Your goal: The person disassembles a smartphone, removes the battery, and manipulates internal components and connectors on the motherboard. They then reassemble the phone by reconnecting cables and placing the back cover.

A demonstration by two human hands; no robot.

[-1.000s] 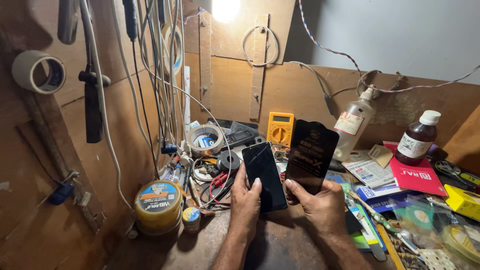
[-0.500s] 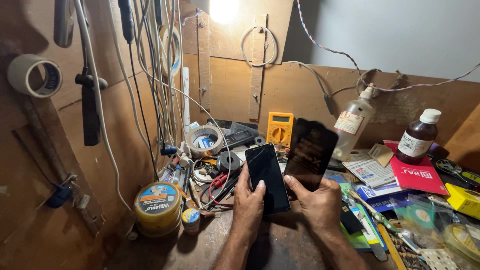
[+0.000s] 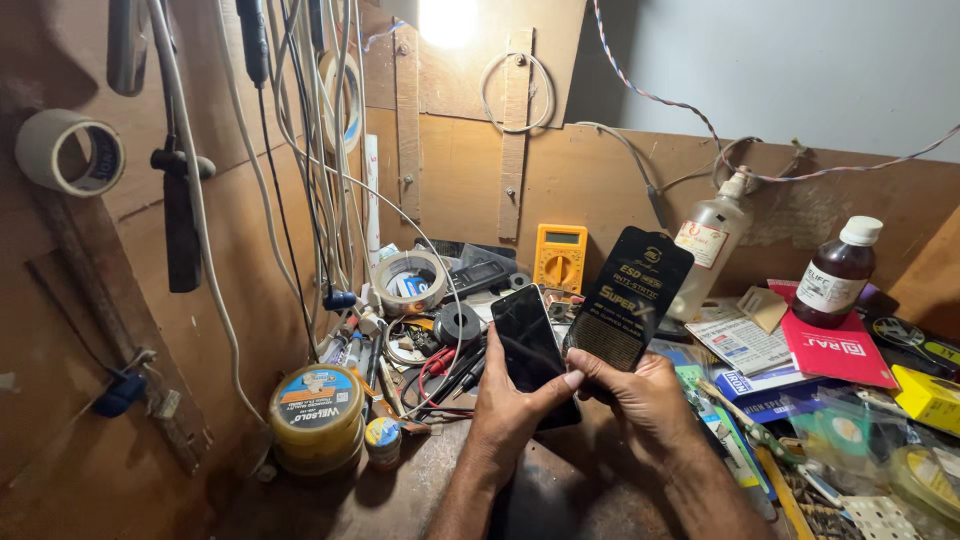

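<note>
Since a moment ago my hands have barely shifted. My left hand [image 3: 508, 410] grips one dark phone [image 3: 533, 350] above the cluttered bench [image 3: 420, 500], long axis up and leaning left. My right hand [image 3: 645, 400] pinches one black packet [image 3: 627, 298], top tilted right. One yellow multimeter [image 3: 560, 258] stands behind.

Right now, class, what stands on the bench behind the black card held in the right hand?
Behind the black card in the right hand stand a yellow multimeter and a clear plastic bottle. The card covers the bottle's lower left side and the bench directly behind it.
</note>
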